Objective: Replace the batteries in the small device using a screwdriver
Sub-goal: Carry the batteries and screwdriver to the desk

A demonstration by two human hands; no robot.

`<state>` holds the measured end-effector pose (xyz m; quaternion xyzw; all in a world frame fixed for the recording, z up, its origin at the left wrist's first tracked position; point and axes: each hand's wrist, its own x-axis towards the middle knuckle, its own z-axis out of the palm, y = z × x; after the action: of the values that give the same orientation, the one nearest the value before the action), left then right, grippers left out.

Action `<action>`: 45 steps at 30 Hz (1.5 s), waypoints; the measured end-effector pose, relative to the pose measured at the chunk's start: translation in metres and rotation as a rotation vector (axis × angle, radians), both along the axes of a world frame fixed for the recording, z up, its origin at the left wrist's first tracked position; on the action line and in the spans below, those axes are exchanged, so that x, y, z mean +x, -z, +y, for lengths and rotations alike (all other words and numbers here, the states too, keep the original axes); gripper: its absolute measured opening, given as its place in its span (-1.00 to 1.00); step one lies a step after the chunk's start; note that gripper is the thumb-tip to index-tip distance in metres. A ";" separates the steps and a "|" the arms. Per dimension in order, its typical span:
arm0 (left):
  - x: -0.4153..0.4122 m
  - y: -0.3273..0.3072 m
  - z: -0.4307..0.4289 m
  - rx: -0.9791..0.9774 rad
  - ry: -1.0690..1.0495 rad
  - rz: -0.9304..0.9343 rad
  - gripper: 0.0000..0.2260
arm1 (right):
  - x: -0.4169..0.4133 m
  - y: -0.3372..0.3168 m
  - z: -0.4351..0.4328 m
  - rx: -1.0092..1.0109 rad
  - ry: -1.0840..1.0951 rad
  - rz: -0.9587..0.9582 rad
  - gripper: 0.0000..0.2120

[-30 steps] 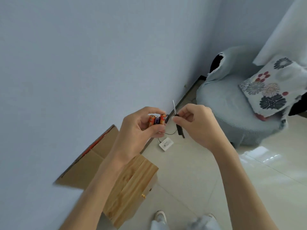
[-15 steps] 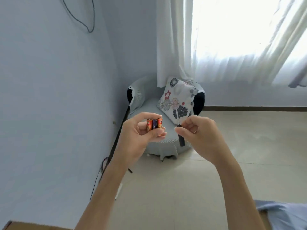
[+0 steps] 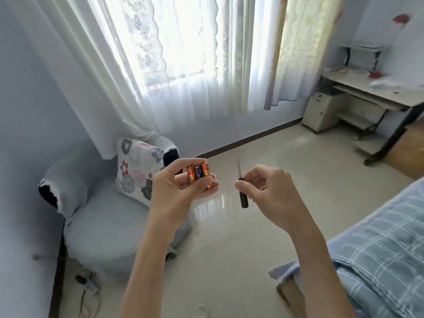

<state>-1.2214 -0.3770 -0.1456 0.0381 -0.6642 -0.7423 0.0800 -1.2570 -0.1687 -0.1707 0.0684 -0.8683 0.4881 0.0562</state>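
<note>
Batteries (image 3: 198, 174), three of them, stand side by side in a tight row, an orange one on each side of a dark blue one, held in the air at the middle of the view. The left hand (image 3: 174, 196) grips them, thumb across their lower front and fingers curled behind and over their tops. Whether a holder or the device itself sits behind them cannot be told. Just to the right, apart from the batteries, is a small screwdriver (image 3: 242, 191) with a black handle and a thin metal blade pointing up. The right hand (image 3: 268, 187) pinches it near the top of the handle between thumb and forefinger, the other fingers loosely curled. Below the hands lies a glossy beige tiled floor (image 3: 241, 249). To the left stands a low grey armchair (image 3: 103, 226) with a flower-patterned cushion (image 3: 135, 166) leaning against its back. Behind it, white sheer curtains (image 3: 160, 65) cover a bright window. At the lower right is a bed (image 3: 378, 260) with a blue checked cover. In the far right corner stands a pale surface (image 3: 367, 88) on a black frame. A power strip (image 3: 88, 283) with cables lies on the floor by the left wall
</note>
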 end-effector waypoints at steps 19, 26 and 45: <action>-0.362 -0.010 0.076 0.001 0.416 0.062 -0.74 | -0.260 -0.014 0.064 -0.210 0.437 0.016 -0.89; -0.451 0.012 0.138 0.008 0.552 -0.028 -0.72 | -0.325 0.004 0.117 -0.265 0.554 0.030 -0.92; -0.742 0.009 0.410 -0.046 0.713 0.011 -0.74 | -0.575 0.005 0.379 -0.311 0.681 0.086 -0.92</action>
<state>-1.9636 0.0325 -0.1542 -0.2019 -0.6518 -0.7087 -0.1795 -1.8323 0.2098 -0.1758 -0.2130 -0.7537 0.5641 0.2616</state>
